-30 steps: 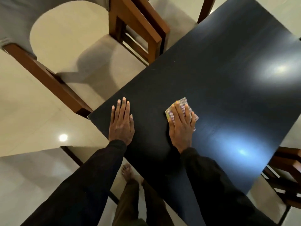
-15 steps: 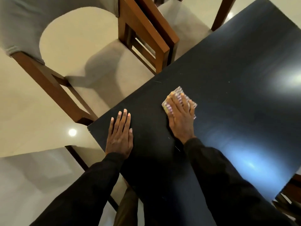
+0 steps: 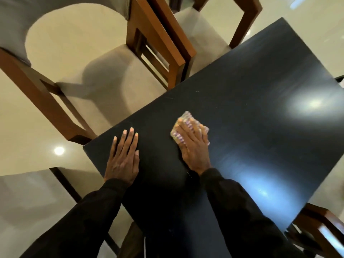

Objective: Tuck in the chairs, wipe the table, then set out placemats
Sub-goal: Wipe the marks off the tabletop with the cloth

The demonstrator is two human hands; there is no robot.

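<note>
The folded, patterned cloth (image 3: 186,118) lies on the dark table (image 3: 251,108) under the right hand (image 3: 193,148), whose straight fingers press it flat. To its left, apart from it, the left hand (image 3: 123,159) rests palm-down near the table's corner, fingers extended, holding nothing. Beyond the left hand a wooden chair (image 3: 111,90) with a pale seat stands just beside the table's edge.

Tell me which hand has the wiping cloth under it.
The right hand, fingers laid flat over the small pale multicoloured cloth on the dark rectangular table. The left hand lies flat on bare tabletop, touching no cloth.
</note>
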